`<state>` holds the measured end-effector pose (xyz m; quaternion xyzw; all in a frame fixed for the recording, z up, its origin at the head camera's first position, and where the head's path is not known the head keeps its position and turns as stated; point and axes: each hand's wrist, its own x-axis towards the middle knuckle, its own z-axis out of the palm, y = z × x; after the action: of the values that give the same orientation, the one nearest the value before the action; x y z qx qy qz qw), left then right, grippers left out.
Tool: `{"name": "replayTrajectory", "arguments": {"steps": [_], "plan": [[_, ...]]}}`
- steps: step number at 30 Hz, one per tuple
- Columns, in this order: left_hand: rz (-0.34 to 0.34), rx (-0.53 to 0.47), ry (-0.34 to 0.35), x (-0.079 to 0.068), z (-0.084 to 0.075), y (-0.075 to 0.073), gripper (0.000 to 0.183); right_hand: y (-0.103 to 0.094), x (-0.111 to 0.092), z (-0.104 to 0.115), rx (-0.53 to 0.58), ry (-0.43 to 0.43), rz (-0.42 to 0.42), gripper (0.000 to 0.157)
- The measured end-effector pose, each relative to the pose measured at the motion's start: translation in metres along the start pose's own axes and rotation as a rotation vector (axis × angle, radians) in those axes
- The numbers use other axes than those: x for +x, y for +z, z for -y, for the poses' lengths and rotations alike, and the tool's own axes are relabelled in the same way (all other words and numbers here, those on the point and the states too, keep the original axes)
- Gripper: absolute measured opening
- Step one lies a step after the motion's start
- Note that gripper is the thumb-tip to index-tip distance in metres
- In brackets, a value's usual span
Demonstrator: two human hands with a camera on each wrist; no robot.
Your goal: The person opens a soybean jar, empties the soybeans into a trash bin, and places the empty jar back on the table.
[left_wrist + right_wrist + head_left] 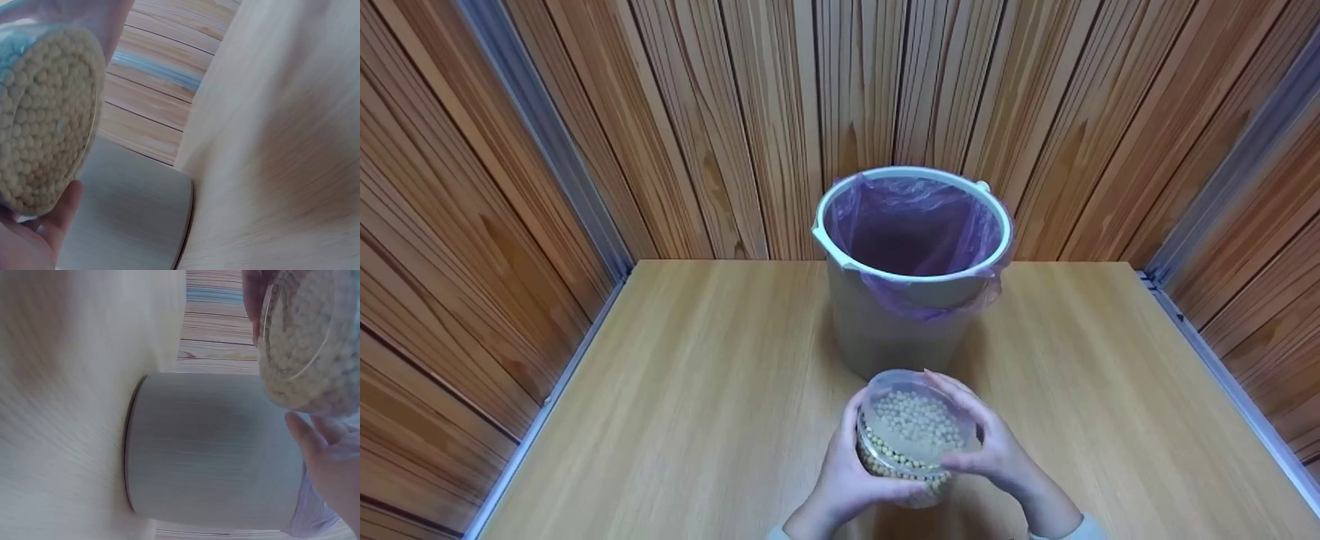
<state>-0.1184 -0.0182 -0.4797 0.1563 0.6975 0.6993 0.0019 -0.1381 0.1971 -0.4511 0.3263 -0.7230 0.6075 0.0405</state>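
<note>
A clear round plastic jar (896,466) full of pale, round dried beans is held up between both hands, its top leaning toward the far side. My left hand (844,476) grips it round the left side, thumb across the front. On top sits a translucent lid (919,424); my right hand (997,442) holds its rim, fingers at the far edge and thumb at the near edge. The left wrist view shows the jar's bean-covered base (48,124). In the right wrist view the right fingertips lie at the jar's edge (304,337).
Just beyond the jar stands a grey bin (885,337) with a pale blue rim and a purple bag (919,210) lining it, folded over the outside. The wooden table (682,405) is enclosed by wood-plank walls (765,112) at the back and both sides.
</note>
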Motion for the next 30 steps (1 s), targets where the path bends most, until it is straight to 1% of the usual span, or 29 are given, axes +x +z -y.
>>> {"name": "replayTrajectory", "arguments": {"steps": [2, 4, 6, 8, 10, 12, 15, 17, 18, 20, 25, 26, 30], "plan": [[0.019, -0.024, 0.005, 0.000, -0.002, 0.000, 0.115, -0.002, 0.000, -0.001, 0.072, 0.004, -0.001, 0.076], [0.023, -0.026, 0.027, 0.000, -0.003, -0.001, 0.114, -0.005, 0.000, -0.003, 0.131, 0.031, -0.019, 0.073], [0.011, -0.005, 0.066, 0.001, -0.005, -0.002, 0.114, -0.007, -0.001, -0.004, 0.144, 0.046, -0.056, 0.068], [-0.016, 0.023, 0.109, 0.002, -0.008, -0.004, 0.114, -0.011, -0.004, -0.007, 0.137, 0.055, -0.104, 0.062], [-0.042, 0.040, 0.147, 0.003, -0.010, -0.007, 0.114, -0.015, -0.008, -0.009, 0.107, 0.072, -0.162, 0.058], [-0.067, 0.049, 0.166, 0.004, -0.013, -0.011, 0.115, -0.020, -0.013, -0.011, 0.065, 0.100, -0.215, 0.056], [-0.099, 0.082, 0.193, 0.006, -0.017, -0.018, 0.116, -0.028, -0.020, -0.012, -0.004, 0.210, -0.279, 0.057], [-0.120, 0.114, 0.205, 0.007, -0.020, -0.022, 0.116, -0.032, -0.024, -0.014, -0.037, 0.275, -0.297, 0.058], [-0.130, 0.128, 0.210, 0.008, -0.022, -0.024, 0.117, -0.034, -0.026, -0.014, -0.050, 0.309, -0.304, 0.058], [-0.148, 0.153, 0.215, 0.009, -0.027, -0.028, 0.118, -0.039, -0.030, -0.017, -0.084, 0.346, -0.302, 0.059], [-0.159, 0.158, 0.204, 0.016, -0.042, -0.036, 0.118, -0.049, -0.039, -0.029, -0.208, 0.393, -0.281, 0.064], [-0.160, 0.165, 0.207, 0.017, -0.046, -0.037, 0.118, -0.050, -0.040, -0.032, -0.230, 0.414, -0.277, 0.065], [-0.164, 0.193, 0.245, 0.026, -0.060, -0.043, 0.119, -0.056, -0.045, -0.044, -0.309, 0.505, -0.253, 0.068]]}}
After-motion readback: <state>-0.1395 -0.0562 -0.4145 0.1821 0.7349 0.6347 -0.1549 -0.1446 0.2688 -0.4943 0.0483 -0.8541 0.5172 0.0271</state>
